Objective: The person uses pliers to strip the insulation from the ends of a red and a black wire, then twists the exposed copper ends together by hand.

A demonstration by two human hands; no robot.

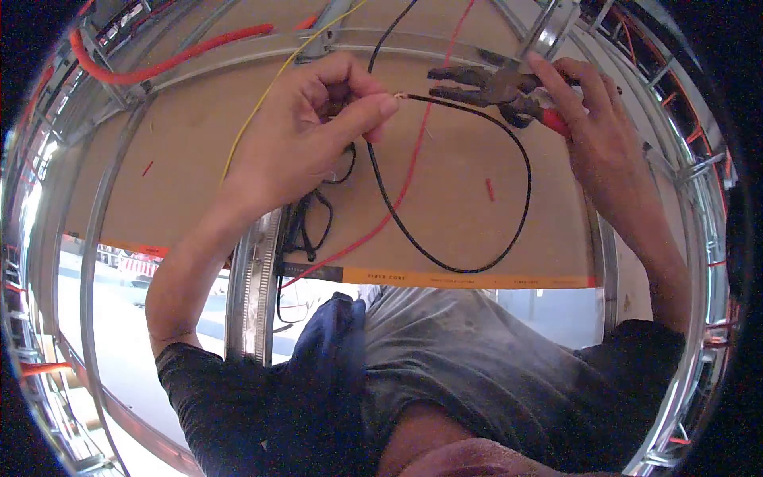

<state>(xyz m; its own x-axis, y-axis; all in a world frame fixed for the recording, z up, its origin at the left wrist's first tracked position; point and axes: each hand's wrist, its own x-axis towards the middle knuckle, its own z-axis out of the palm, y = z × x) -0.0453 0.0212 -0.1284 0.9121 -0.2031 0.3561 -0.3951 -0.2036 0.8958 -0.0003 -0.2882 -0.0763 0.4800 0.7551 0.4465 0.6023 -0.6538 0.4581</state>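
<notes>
**Q:** Where's the wire?

**A:** The black wire (525, 184) hangs in a long loop in front of the board (183, 159). Its free end comes up to my left hand (306, 139), with a short bare tip showing past my fingertips (380, 107).

**Q:** Grip on it?

**A:** Tight pinch, thumb against forefinger, the other fingers curled in. I hold it close to the end, I'd say so the tip stays stiff and doesn't wander.

**Q:** Other hand?

**A:** My right hand (600, 131) is wrapped round the red handles of the pliers (497, 89), forefinger stretched along the top to steady them. The nose points at the wire tip, just beside it. The jaws look slightly parted and the wire runs along the lower one. Can't tell if they bite it.

**Q:** Why both hands raised so close together?

**A:** Probably to keep tip and tool nose in one line of sight.

**Q:** Surroundings?

**A:** A red wire (409, 171) crosses behind the black loop. A yellow wire (254, 119) runs behind my left wrist. Metal studs (262, 278) frame the board, and a red conduit (159, 67) sits upper left.
</notes>
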